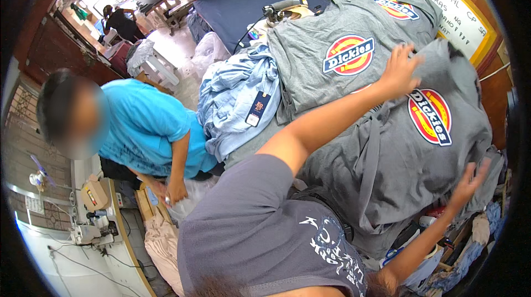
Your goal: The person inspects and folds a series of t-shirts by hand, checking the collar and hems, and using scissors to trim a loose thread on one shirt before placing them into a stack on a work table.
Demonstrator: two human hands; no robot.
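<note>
A dark grey T-shirt [362,167] with a round red, yellow and blue print lies spread and rumpled over a pile in front of me. Above its far edge, near the collar, is my left hand [401,73], fingers apart and nothing in them. My right hand [467,189] is over the shirt's near right side with its fingers stretched out. Whether either hand touches the cloth, I cannot tell. Beyond lie lighter grey T-shirts [310,42] with the same kind of print, one overlapping another.
Light blue garments [235,89] with a dark hang tag are heaped to the left. A co-worker in a blue shirt [146,114] bends over clear plastic. An iron [283,9] stands by a dark-topped table [238,1]. Cloth scraps [478,230] clutter the lower right.
</note>
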